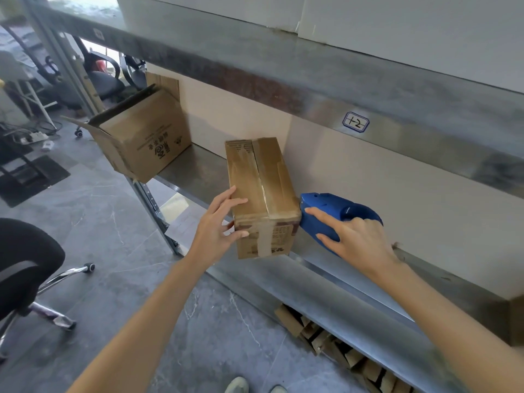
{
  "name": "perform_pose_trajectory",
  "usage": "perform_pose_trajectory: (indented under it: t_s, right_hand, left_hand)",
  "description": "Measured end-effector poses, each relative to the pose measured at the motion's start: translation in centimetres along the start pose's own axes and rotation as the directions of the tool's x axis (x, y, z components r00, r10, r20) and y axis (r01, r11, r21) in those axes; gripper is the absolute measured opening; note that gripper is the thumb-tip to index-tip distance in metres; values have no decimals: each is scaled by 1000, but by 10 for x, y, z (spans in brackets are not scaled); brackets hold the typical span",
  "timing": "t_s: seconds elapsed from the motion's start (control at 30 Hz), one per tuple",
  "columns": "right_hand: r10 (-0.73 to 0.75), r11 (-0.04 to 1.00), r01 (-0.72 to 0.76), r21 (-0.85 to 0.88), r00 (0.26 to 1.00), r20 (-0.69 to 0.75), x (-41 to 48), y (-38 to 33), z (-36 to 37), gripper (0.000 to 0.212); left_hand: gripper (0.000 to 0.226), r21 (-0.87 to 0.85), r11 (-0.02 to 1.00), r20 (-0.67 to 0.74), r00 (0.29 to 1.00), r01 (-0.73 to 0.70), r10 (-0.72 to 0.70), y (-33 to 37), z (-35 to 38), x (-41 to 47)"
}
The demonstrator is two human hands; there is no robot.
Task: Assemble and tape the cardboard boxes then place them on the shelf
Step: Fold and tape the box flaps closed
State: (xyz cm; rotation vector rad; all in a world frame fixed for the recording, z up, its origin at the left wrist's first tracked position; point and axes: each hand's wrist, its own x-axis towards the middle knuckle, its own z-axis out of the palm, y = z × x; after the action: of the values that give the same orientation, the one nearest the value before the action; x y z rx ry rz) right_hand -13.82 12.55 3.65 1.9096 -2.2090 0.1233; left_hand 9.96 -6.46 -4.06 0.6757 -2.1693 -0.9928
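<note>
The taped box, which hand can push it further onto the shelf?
Probably the left hand: it holds the box at its near corner. The right hand is busy gripping the blue tape dispenser.

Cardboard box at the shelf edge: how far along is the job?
Done: small box has tape along its top seam. In hand: left hand grips it, right hand holds the blue tape dispenser against its side. Left: the open-flapped box needs closing.

Grey marble-patterned tile floor. A black office chair at lower left, more black chairs at upper left in daylight.
</note>
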Motion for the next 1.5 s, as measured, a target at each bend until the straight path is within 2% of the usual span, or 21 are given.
perform_pose_trajectory:
  t_s: [0.1, 0.2, 0.3, 0.4, 0.63, 0.8, 0.97, 1.07, 1.17, 1.27, 1.37, 1.5]
  right_hand:
    - [34, 998, -32, -45, 999, 42, 11, 3, 14, 56]
    - [209, 968, -217, 129, 975, 74, 22, 13, 33, 59]
    - [344, 862, -392, 322, 918, 197, 18, 34, 58, 53]
    - [400, 792, -493, 359, 864, 306, 10, 47, 82, 57]
    - [440, 738, -567, 367, 816, 375, -2, 50, 121, 62]
    - [444, 762, -557, 329, 821, 360, -4, 50, 130, 67]
    - [474, 702, -595, 392, 801, 366, -4, 56, 133, 80]
    - [483, 650, -618, 443, 786, 387, -8, 58, 131, 80]
    - [507, 660, -616, 430, 787, 351, -11, 62, 120, 78]
    - [531, 724, -561, 401, 824, 196, -9, 61, 100, 77]
    - [399, 783, -389, 485, 913, 89, 4, 50, 74, 82]
    - [168, 778, -171, 605, 984, 62, 26, 24, 44, 100]
  left_hand:
    - [67, -14, 1000, 15, 1000, 2, -2, 0, 1, -2]
    - [65, 12, 1000, 23, 1000, -5, 4, 2, 0, -3]
    - [65, 27, 1000, 33, 999, -10, 10, 3, -1, -1]
    - [64, 25, 1000, 16, 1000, -8, 8, 2, 0, -2]
    - [66, -24, 1000, 13, 1000, -1, 1, 3, -1, -3]
    - [63, -39, 999, 6, 1000, 22, -22, 3, -1, -3]
    - [63, -47, 998, 11, 999, 34, -33, 6, -2, -2]
    - [63, -34, 999, 15, 999, 34, -33, 8, -3, -2]
    - [65, 6, 1000, 16, 1000, 20, -20, 7, -5, -1]
    - [67, 134, 990, 27, 999, -36, 32, 8, -7, 1]
    - [67, 257, 959, 52, 993, -118, 108, 9, -11, 6]
    - [75, 242, 963, 133, 987, -118, 88, 13, -14, 11]
